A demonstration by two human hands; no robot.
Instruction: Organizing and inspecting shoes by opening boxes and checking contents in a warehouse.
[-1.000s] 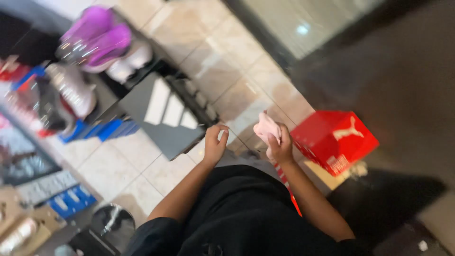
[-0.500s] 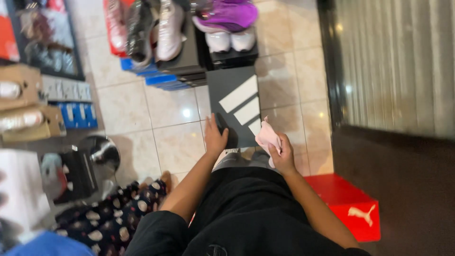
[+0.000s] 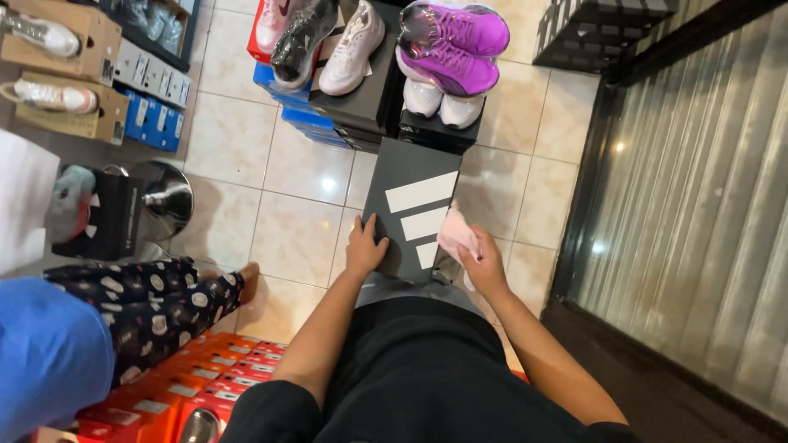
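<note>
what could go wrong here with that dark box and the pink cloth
The dark shoebox seems held only at its near end, by the left hand and the right hand, so its far end might tip or slip. The pink cloth sits bunched at the right hand and could drop. Swinging the box forward may knock the purple shoes off the stacked boxes.
</note>
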